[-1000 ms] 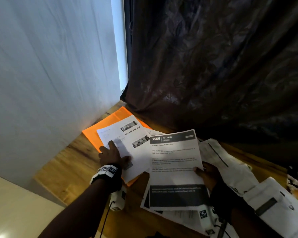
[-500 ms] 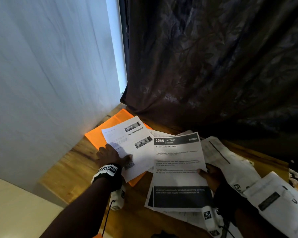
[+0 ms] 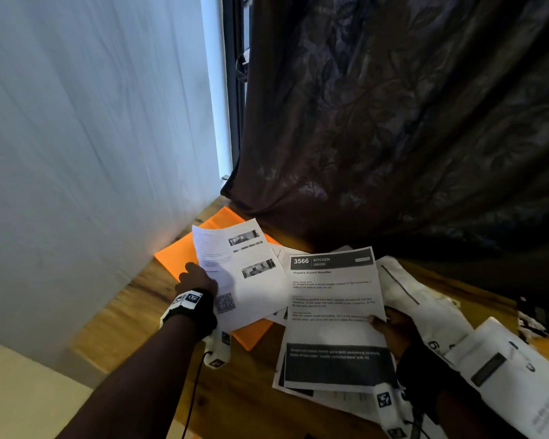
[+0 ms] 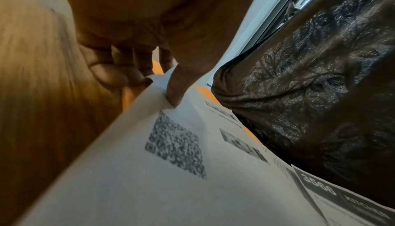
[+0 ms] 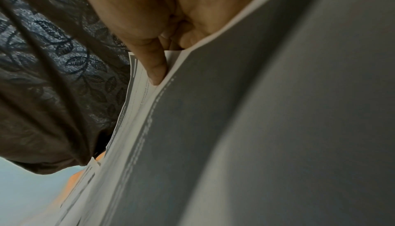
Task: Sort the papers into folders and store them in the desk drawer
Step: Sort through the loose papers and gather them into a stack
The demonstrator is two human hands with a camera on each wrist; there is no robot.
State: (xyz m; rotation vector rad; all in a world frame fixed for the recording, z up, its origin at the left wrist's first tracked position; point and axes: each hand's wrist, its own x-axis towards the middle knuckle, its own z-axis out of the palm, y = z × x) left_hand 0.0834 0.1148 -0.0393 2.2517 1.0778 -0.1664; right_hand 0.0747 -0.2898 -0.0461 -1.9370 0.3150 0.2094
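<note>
Pinching photo sheet [image 3: 235, 274] edge, left hand [image 3: 197, 278] thumb on top; right hand [image 3: 393, 327] pinching kitchen sheet [image 3: 333, 312].

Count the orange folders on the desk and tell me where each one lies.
1. The orange folder lies flat at the desk's far left corner by the wall, under the sheet that the left hand grips. Others may be hidden beneath the loose papers.

The right hand [image 5: 162, 15] fills the top of the view, its thumb [image 5: 155, 65] pressed flat on a printed sheet [image 5: 141, 101] that runs down and to the left. The sheet's broad dark band [image 5: 267, 128] takes up most of the right side. Behind hangs a dark leaf-patterned curtain [image 5: 53, 81], with a sliver of orange folder [image 5: 73, 181] low at left.
</note>
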